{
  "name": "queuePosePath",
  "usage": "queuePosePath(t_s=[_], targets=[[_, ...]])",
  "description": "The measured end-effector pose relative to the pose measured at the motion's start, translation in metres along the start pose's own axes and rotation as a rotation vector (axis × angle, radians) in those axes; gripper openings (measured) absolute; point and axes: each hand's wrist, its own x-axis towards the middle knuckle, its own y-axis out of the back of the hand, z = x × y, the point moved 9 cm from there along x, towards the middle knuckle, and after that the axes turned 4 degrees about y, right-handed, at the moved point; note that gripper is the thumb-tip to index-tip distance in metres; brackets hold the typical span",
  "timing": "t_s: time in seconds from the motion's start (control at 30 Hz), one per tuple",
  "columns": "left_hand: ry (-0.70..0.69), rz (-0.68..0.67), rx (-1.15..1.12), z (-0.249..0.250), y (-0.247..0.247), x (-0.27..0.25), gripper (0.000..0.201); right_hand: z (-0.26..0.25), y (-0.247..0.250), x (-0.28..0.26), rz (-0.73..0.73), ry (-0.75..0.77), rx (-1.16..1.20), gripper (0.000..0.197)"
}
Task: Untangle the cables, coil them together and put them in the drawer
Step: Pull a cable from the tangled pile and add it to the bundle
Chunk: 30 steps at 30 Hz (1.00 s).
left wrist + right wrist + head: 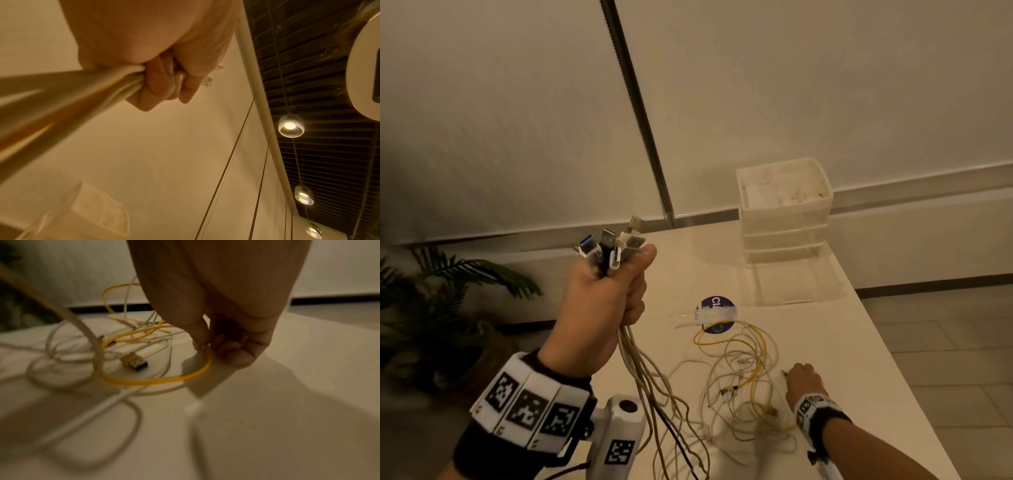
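The left hand (602,301) is raised in a fist, its grip clamped round a bundle of cables (640,370); metal plug ends stick out above the thumb. Thin white and yellow cords trail down into a loose tangle on the smooth pale counter (859,342). The right hand (803,380) pinches the yellow cable (156,379) there. A translucent plastic drawer unit (786,212) stands at the counter's far edge.

White and yellow cables (739,377) sprawl tangled before the drawer unit (786,212).
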Motion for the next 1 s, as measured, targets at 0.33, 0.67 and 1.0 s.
queuePosePath(t_s=[0.33, 0.67, 1.0], targets=[[0.173, -0.023, -0.156, -0.023, -0.004, 0.018, 0.037, -0.058, 0.180, -0.060, 0.004, 0.128, 1.764, 0.016], [0.068, -0.074, -0.222, 0.003, -0.031, 0.023, 0.044, -0.217, 0.319, -0.211, 0.140, 0.729, 1.590, 0.014], [-0.014, -0.208, -0.237, 0.013, -0.021, 0.013, 0.053, -0.241, 0.321, -0.242, 0.385, 0.774, 1.346, 0.010]])
